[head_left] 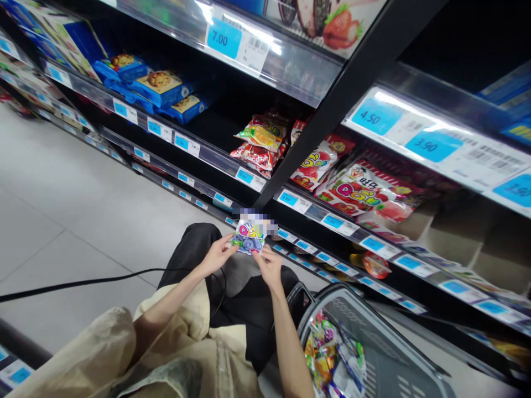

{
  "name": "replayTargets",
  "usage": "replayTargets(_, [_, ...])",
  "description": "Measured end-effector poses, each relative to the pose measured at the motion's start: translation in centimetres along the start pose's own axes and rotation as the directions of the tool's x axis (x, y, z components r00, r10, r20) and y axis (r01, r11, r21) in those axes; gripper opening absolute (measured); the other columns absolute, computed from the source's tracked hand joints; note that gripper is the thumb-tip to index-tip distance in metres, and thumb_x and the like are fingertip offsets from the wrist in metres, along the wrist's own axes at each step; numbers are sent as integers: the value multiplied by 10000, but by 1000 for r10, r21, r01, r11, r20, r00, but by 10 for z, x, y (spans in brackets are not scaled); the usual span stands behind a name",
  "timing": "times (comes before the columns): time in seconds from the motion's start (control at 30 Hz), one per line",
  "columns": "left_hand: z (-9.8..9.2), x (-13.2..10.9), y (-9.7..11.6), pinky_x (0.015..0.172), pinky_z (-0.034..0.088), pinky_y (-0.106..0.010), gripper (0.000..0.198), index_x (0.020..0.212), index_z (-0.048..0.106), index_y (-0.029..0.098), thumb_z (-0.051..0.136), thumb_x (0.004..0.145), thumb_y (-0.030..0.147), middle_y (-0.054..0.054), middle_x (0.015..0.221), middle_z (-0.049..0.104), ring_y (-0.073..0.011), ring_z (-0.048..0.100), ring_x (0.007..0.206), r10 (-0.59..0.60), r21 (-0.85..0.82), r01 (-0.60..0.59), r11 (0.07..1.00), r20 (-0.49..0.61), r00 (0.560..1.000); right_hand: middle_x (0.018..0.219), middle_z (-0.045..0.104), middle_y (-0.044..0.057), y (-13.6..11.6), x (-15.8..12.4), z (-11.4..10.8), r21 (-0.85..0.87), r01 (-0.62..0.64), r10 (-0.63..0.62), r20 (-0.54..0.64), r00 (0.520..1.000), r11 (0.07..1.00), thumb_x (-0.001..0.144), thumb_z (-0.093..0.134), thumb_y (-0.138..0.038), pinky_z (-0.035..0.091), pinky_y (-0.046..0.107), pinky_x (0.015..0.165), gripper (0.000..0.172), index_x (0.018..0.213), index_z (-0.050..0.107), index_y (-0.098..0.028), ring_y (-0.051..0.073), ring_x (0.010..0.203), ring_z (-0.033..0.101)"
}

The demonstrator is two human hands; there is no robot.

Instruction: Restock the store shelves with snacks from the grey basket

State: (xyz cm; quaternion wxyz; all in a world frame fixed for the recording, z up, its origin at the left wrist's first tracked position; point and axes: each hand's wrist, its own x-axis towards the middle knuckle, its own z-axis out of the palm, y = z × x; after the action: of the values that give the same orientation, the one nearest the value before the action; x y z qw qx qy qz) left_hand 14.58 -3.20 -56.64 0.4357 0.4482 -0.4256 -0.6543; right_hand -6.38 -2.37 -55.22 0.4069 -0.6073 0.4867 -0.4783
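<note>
Between my two hands, above my knees, is a small bag of gummy candy [248, 236] with blueberries printed on it; part of its top is pixelated. My left hand [220, 253] pinches the bag's left edge. On the lower right corner, the fingers of my right hand [269, 264] are closed. Similar gummy bags [260, 145] in orange and red lie stacked on the shelf ahead. More red and white bags [357, 190] stand on the shelf section to the right of the post.
A grey shopping basket [379, 337] with several colourful packets [334, 359] stands by my right knee. Blue cookie packs [160, 88] lie on the left shelf. A black upright post [309, 146] divides the shelves. A black cable [83, 283] crosses over the tiled floor [53, 188].
</note>
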Motion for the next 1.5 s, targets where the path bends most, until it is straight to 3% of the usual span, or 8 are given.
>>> replayTargets(0.1, [-3,1,-9,1084,528,-474,717,1414,590,162,812,821,498,-154,1294,735,-311,694,1211,-29,27,31,999,-61,998,841,782,71,1,-1,3,-165,158,-163,-15,987,974,945,691,-280,577,454,930,201,786,805,-236,254,985,713])
replayTargets(0.3, [11,1,-10,1170,442,-450,1011,1587,413,254,915,726,426,-151,1602,492,-337,471,1475,-30,-273,54,960,93,995,1057,791,96,3,-10,17,-305,334,-328,72,942,892,919,699,-216,570,497,1006,116,963,799,-254,280,1174,707])
replayTargets(0.53, [20,4,1,1111,468,-551,766,1401,602,79,572,893,651,-222,1353,688,-402,589,1349,-166,-689,319,651,281,945,1287,751,80,-3,-12,27,-347,471,-365,330,871,811,932,696,-188,480,536,1113,275,1169,782,-299,297,1368,607])
replayTargets(0.8, [16,4,-4,1069,502,-505,656,1328,634,79,639,863,542,-214,1301,712,-369,638,1285,-217,-713,308,630,219,951,1217,782,65,3,-13,26,-358,503,-420,287,861,787,959,684,-191,538,476,1042,276,1208,767,-276,272,1267,676])
replayTargets(1.0, [31,10,-6,1052,525,-463,499,1179,718,115,750,814,453,-161,1194,752,-330,673,1199,-249,-577,271,770,118,961,1428,658,136,4,-14,27,-488,367,-312,193,930,792,933,709,-289,506,521,1109,544,1464,598,-260,317,1326,611])
replayTargets(1.13, [42,11,-4,1198,388,-477,663,1362,644,186,827,788,463,-124,1369,662,-330,556,1348,-135,-316,134,939,18,991,1477,601,177,9,-16,29,-487,288,-290,72,954,824,916,674,-265,522,503,1115,667,1549,474,-201,318,1353,592])
replayTargets(1.3, [43,11,4,1235,327,-461,1094,1604,362,227,938,683,355,-150,1502,464,-351,456,1424,70,129,-60,990,-70,995,1300,718,148,17,-18,26,-267,-7,4,-14,1000,964,898,644,-324,613,417,963,628,1490,488,-184,285,1149,722])
replayTargets(1.5, [35,12,10,953,547,-326,663,1431,455,251,771,865,393,-98,1329,560,-196,675,1059,190,0,-194,981,-211,959,880,784,57,9,-3,25,231,-324,340,-34,940,918,894,670,-458,597,314,646,357,1139,609,-205,206,651,735])
